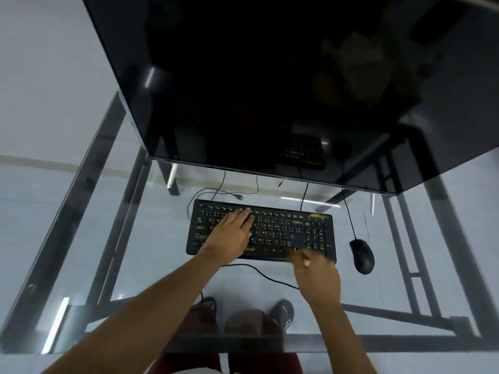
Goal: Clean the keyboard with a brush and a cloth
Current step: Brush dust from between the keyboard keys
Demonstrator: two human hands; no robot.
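Observation:
A black keyboard [280,230] with yellow marks lies on the glass desk [151,255], in the middle of the view. My left hand [232,233] rests flat on its left half, fingers spread over the keys. At the keyboard's front right edge my right hand [317,276] grips a small wooden-handled brush [297,256], whose blurred bristles touch the lower row of keys. No cloth is in sight.
A black mouse [361,256] lies to the right of the keyboard, its cable running back. A large dark monitor [270,90] overhangs the back of the desk. Cables trail behind and in front of the keyboard. My legs and shoes show through the glass.

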